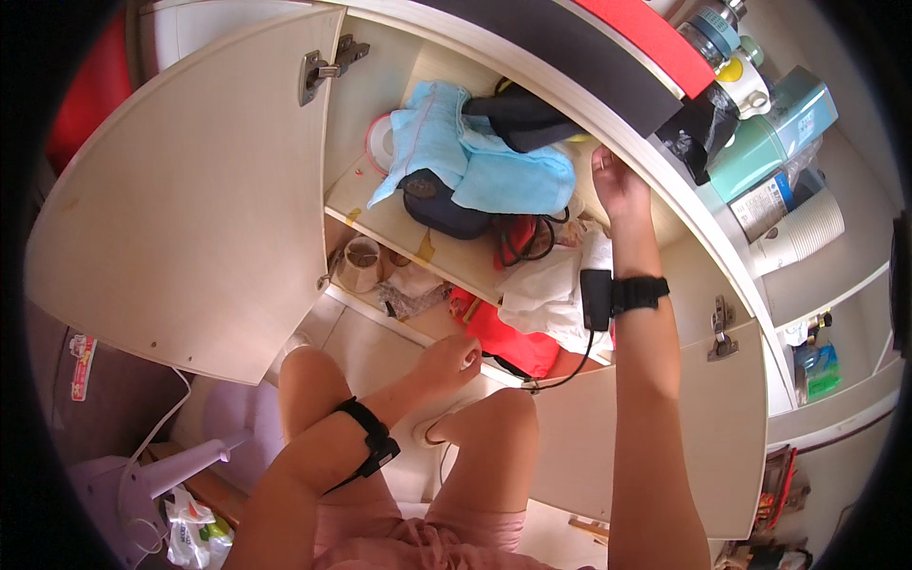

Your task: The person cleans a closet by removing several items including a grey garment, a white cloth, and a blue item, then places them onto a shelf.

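Note:
My right hand (618,184) reaches inside the open cabinet, just right of a folded light-blue towel (516,178); its fingers are partly bent, and whether they touch anything I cannot tell. My left hand (452,363) hovers over my knees with curled fingers, in front of the lower shelf; its palm side is hidden. Beneath the towel lies a dark rounded fabric item (445,210), and behind it a black cloth item (524,117). Black cable (545,242) coils at the shelf's edge beside white plastic bags (556,285). A red bag (513,342) sits on the lower shelf.
Cabinet doors stand open at left (185,199) and right (662,434). Paper cups (801,231), a teal tin (776,135) and bottles fill the side shelves. A roll (360,263) lies low in the cabinet. A lilac plastic object (185,467) stands at lower left.

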`<state>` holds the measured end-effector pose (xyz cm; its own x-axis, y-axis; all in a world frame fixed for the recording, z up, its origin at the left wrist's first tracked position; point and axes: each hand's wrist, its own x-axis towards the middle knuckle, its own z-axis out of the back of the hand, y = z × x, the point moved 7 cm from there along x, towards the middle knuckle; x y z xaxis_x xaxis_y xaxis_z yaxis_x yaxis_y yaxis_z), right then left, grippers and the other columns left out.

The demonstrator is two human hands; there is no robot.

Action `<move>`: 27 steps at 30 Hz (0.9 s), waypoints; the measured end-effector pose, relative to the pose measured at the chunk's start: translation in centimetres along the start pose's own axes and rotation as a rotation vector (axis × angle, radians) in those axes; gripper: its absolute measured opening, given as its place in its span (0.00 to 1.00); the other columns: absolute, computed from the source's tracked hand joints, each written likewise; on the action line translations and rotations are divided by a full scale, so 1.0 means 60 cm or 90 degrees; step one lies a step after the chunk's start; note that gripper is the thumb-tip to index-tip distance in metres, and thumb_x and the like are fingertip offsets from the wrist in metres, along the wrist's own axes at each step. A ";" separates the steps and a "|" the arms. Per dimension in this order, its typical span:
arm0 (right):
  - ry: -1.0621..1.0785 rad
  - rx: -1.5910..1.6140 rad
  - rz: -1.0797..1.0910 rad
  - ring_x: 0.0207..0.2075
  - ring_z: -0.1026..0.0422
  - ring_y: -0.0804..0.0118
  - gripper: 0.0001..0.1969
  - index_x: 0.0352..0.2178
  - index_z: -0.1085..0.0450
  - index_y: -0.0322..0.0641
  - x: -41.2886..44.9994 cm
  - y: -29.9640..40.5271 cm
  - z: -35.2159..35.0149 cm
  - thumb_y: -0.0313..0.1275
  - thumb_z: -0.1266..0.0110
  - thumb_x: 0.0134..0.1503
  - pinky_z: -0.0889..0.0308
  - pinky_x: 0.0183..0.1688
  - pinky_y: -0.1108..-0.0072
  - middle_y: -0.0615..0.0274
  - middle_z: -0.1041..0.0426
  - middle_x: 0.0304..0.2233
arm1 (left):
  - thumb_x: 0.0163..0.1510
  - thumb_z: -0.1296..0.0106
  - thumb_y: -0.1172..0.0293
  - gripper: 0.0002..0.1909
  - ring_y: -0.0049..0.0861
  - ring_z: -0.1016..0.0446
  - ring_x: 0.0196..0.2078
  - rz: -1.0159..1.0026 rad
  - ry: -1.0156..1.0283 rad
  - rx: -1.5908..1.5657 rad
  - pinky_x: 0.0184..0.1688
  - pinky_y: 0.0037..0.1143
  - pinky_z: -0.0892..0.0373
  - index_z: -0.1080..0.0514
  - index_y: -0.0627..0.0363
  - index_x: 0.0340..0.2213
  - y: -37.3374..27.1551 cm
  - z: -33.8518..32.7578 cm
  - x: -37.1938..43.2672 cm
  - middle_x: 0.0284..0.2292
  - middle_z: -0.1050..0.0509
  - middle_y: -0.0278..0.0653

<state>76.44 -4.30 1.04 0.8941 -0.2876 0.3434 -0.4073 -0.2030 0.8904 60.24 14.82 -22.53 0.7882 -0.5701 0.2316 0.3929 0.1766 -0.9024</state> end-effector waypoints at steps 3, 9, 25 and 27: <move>0.029 0.223 -0.057 0.30 0.36 0.70 0.08 0.29 0.36 0.39 -0.057 0.009 0.042 0.29 0.54 0.45 0.42 0.37 0.80 0.63 0.33 0.28 | 0.39 0.55 0.73 0.04 0.33 0.34 0.24 -0.067 -0.091 -0.012 0.25 0.27 0.38 0.37 0.58 0.21 -0.009 0.015 -0.002 0.20 0.35 0.40; 0.080 0.384 -0.114 0.46 0.42 0.58 0.19 0.38 0.39 0.33 -0.247 0.093 0.075 0.31 0.65 0.44 0.51 0.50 0.70 0.53 0.37 0.41 | 0.40 0.55 0.75 0.04 0.28 0.34 0.24 -0.046 -0.157 -0.083 0.25 0.23 0.39 0.37 0.59 0.23 -0.025 0.053 -0.013 0.21 0.35 0.38; 0.171 0.079 -0.350 0.36 0.37 0.66 0.20 0.35 0.41 0.32 -0.476 -0.002 0.046 0.29 0.58 0.37 0.43 0.41 0.79 0.57 0.36 0.33 | 0.49 0.61 0.59 0.24 0.25 0.40 0.45 0.363 0.034 -0.815 0.49 0.26 0.47 0.45 0.64 0.44 -0.061 0.019 -0.151 0.42 0.38 0.39; 0.191 0.023 -0.394 0.35 0.37 0.71 0.18 0.35 0.38 0.35 -0.504 -0.013 0.041 0.27 0.57 0.39 0.43 0.39 0.82 0.63 0.35 0.31 | 0.48 0.58 0.63 0.20 0.24 0.36 0.41 0.354 -0.041 -0.734 0.44 0.24 0.41 0.41 0.65 0.40 -0.070 0.073 -0.153 0.38 0.35 0.40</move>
<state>49.27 2.23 -10.77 0.9751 0.1613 -0.1520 0.1928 -0.2795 0.9406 53.47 22.85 -19.29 0.7476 -0.5984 -0.2881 -0.6053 -0.4353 -0.6664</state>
